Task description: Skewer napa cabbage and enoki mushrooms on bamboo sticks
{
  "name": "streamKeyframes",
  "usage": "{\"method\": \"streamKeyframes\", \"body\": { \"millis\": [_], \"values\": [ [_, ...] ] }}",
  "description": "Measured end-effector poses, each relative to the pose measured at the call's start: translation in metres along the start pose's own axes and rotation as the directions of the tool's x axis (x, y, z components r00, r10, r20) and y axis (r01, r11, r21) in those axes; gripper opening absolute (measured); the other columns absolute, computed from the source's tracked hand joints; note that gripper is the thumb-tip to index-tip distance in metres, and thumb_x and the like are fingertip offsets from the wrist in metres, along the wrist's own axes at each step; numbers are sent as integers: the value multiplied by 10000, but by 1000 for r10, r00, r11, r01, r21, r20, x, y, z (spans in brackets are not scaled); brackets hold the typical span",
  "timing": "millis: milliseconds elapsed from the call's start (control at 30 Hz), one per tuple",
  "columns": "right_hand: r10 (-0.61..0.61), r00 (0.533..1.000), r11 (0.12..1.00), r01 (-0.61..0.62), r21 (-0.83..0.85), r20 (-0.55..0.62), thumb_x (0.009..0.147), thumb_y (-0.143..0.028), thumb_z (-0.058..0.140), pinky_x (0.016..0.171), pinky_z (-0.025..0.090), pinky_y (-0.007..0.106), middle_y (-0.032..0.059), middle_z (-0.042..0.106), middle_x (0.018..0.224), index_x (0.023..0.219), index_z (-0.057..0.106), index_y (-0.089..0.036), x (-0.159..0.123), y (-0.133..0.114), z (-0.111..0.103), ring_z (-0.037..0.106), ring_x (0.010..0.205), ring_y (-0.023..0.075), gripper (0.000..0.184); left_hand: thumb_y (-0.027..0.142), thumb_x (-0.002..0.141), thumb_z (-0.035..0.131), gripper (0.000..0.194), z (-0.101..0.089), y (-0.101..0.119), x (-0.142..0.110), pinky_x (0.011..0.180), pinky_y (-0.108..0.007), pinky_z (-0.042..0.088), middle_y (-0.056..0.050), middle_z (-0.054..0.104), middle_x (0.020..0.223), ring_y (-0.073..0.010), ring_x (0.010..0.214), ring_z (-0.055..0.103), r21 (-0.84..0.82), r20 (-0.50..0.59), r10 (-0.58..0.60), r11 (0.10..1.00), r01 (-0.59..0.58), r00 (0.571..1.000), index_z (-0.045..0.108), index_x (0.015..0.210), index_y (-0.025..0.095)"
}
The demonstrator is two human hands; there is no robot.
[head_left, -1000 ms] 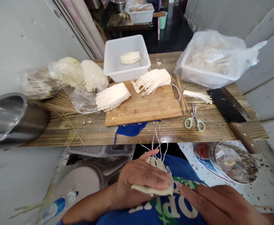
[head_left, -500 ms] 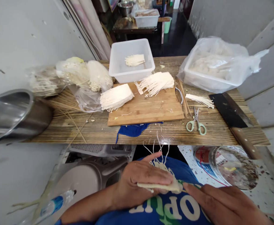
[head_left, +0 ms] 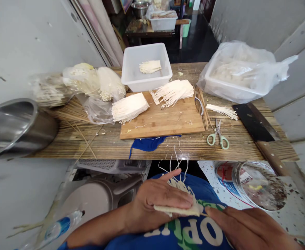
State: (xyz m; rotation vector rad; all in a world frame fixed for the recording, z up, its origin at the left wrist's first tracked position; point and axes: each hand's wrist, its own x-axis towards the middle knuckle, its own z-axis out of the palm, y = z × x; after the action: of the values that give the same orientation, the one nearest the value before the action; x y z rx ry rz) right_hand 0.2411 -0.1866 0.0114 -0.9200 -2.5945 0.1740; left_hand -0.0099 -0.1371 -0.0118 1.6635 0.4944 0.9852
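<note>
My left hand (head_left: pixel 162 196) is closed on a flattened bunch of enoki mushrooms (head_left: pixel 181 210) in front of my lap. Loose stems trail from the bunch's far side. My right hand (head_left: pixel 248 224) pinches a thin wooden skewer (head_left: pixel 203 215) whose visible piece meets the bunch's right edge; how deep it runs inside is hidden. Ahead, two enoki bunches, a left one (head_left: pixel 130 107) and a right one (head_left: pixel 175 92), lie on the wooden cutting board (head_left: pixel 165 123). To the board's right are green-handled scissors (head_left: pixel 218 135), a small enoki strip (head_left: pixel 222 111) and several loose skewers (head_left: pixel 203 111).
A white plastic tub (head_left: pixel 147 81) holding one enoki piece stands behind the board. A cleaver (head_left: pixel 258 121) overhangs the table's front right edge. Bagged enoki (head_left: pixel 84 80) and a steel pot (head_left: pixel 24 128) are at left; a bag-wrapped tub (head_left: pixel 235 78) is back right. A blue cloth (head_left: pixel 148 144) pokes out below the board.
My right hand has shifted slightly right, and a short length of skewer shows more clearly between its fingertips and the bunch. My left hand stays nearly still on the enoki.
</note>
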Motion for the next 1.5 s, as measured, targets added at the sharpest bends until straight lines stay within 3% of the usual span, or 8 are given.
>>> {"method": "streamKeyframes", "body": {
  "millis": [467, 667, 933, 1100, 1333, 1500],
  "values": [
    [49, 996, 991, -39, 125, -72, 980, -132, 185, 510, 444, 187, 19, 647, 700, 982, 615, -129, 23, -3, -5, 603, 586, 107, 430, 210, 819, 659, 248, 1, -1, 0, 1110, -463, 312, -59, 749, 958, -183, 894, 708, -27, -1, -12, 1000, 12, 1000, 671, 1064, 248],
    [97, 995, 978, -89, 189, -30, 995, -139, 218, 528, 452, 187, 11, 656, 739, 1025, 590, -124, 28, -7, -6, 606, 587, 94, 373, 165, 791, 685, 235, 2, -2, 1, 1098, -480, 329, -84, 748, 942, -194, 877, 712, -56, -22, -24, 998, 22, 999, 688, 1023, 205],
    [70, 997, 985, -63, 162, -38, 987, -117, 259, 597, 478, 163, 22, 682, 837, 1101, 551, -94, 23, -2, -4, 644, 695, 86, 315, 140, 746, 727, 368, -2, 2, 2, 1113, -496, 315, -49, 745, 962, -181, 857, 716, -12, -125, -45, 999, 44, 991, 675, 1091, 255],
    [29, 999, 984, -32, 174, 22, 958, -110, 334, 644, 511, 184, 81, 685, 950, 1205, 524, -63, 10, 5, 0, 658, 837, 130, 315, 119, 759, 707, 293, -2, 2, 0, 1084, -496, 368, -45, 753, 922, -178, 827, 721, 0, -143, -77, 997, 77, 987, 701, 1030, 231],
    [41, 996, 954, -63, 293, 81, 970, -150, 341, 526, 487, 188, 74, 658, 824, 1285, 470, -50, 7, 5, 3, 641, 704, 126, 355, 134, 769, 694, 204, -1, 7, 1, 1100, -486, 340, -59, 758, 873, -179, 805, 723, -10, -136, -112, 994, 112, 984, 725, 959, 203],
    [46, 998, 962, -56, 267, 44, 991, -162, 292, 495, 478, 177, 68, 664, 788, 1235, 495, -51, 18, 2, -3, 640, 653, 113, 336, 99, 748, 702, 297, 0, 5, -1, 1080, -478, 370, -33, 757, 882, -178, 808, 723, -25, -138, -101, 995, 98, 985, 714, 995, 263]
  ]
}}
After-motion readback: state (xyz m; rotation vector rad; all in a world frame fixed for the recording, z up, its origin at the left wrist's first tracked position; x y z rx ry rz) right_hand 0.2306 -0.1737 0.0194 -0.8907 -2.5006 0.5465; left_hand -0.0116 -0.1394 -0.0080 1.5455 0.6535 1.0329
